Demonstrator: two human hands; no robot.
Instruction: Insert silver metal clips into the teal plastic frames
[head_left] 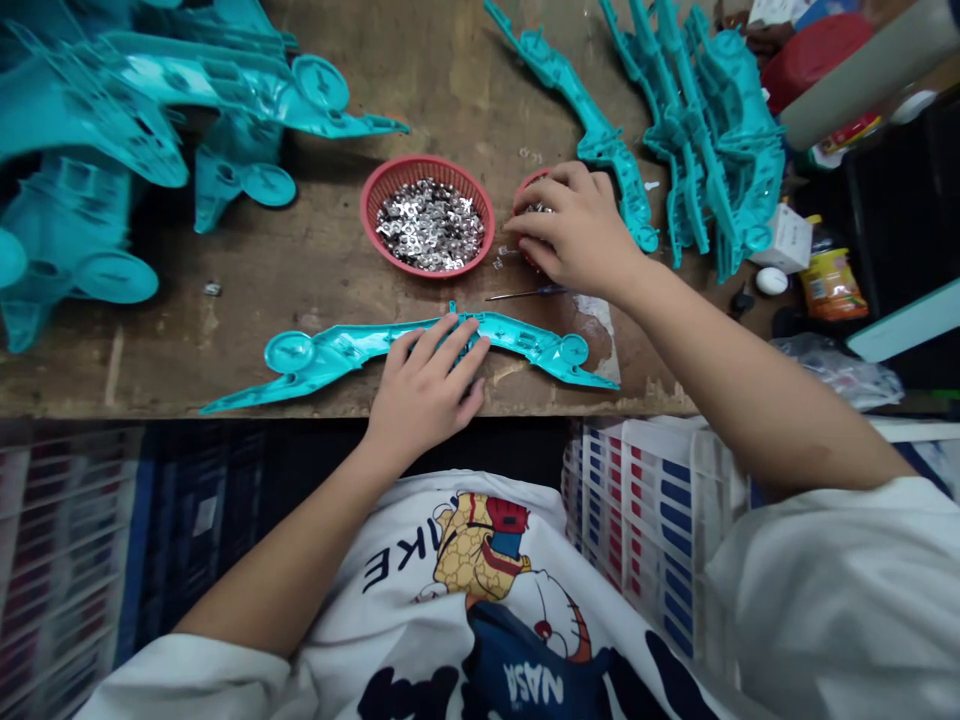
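Observation:
A long, curved turquoise plastic part lies along the table's near edge, with a round disc close to each end. My left hand rests across its middle, fingers stretched out over it and hiding some of the centre. My right hand is over a small red basket, fingers bent and apart at the small metal pieces inside; most of this basket is covered by the hand. Left of it stands a larger red basket full of shiny metal pieces. A thin screwdriver lies between the small basket and the part.
Large turquoise mouldings are piled at the left. More long turquoise parts stand at the right, with a single one beside them. A bottle and a white box are farther right. White crates sit below the table edge.

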